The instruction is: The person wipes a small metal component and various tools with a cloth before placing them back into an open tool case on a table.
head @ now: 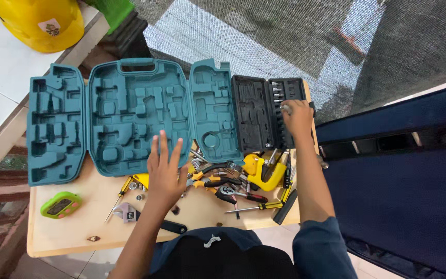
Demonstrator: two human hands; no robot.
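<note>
Table [68, 237]: pale wooden top, carrying everything below; a white ledge lies off its left edge.
Teal case [130, 119]: largest thing on the table, folded out flat in three moulded panels, every recess bare; its long axis runs left to right across the far half of the top.
Helmet [40, 23]: yellow, on the ledge beyond the case's left panel, well apart from both hands.
Bit box [256, 113]: black, open, touching the case's right edge; its right half holds a row of small metal bits standing in slots.
Tool pile [233, 186]: pliers, screwdrivers, a yellow tape measure and a ratchet heaped just in front of the case, between the two forearms.
Timer [60, 204]: small green device, near the table's front left, alone.
Wrench [130, 213]: adjustable, lying flat at the left wrist, handle pointing right and toward the person.
Left hand [165, 168]: flat and open, fingers spread and pointing away, resting over the case's front lip and the pile's edge; it grasps nothing.
Right hand [296, 118]: on the bit box's right half, fingertips curled at a small metal piece by the bit row; whether it is pinched or merely touched cannot be told.
Key relation: the bit row lies directly under the right hand, well to the right of the left hand; the right is plainly nearer.
</note>
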